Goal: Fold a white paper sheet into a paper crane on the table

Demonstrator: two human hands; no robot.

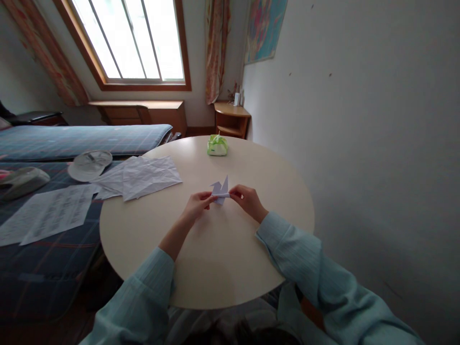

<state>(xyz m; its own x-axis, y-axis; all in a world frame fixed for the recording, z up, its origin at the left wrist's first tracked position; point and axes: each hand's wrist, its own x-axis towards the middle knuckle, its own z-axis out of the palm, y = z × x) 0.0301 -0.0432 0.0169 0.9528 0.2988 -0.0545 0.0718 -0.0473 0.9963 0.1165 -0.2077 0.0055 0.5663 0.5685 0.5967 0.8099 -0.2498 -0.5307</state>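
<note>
A small folded white paper figure [220, 190] with two pointed tips is held just above the round cream table [215, 258]. My left hand [197, 205] pinches its left side with closed fingers. My right hand [247, 200] pinches its right side the same way. Both arms wear pale blue sleeves.
Crumpled white paper sheets [140, 177] lie on the table's left part. A green tissue pack [217, 145] sits at the far edge. A bed [53, 211] with printed sheets [50, 213] and a white cap [89, 164] stands close on the left. A wall runs along the right.
</note>
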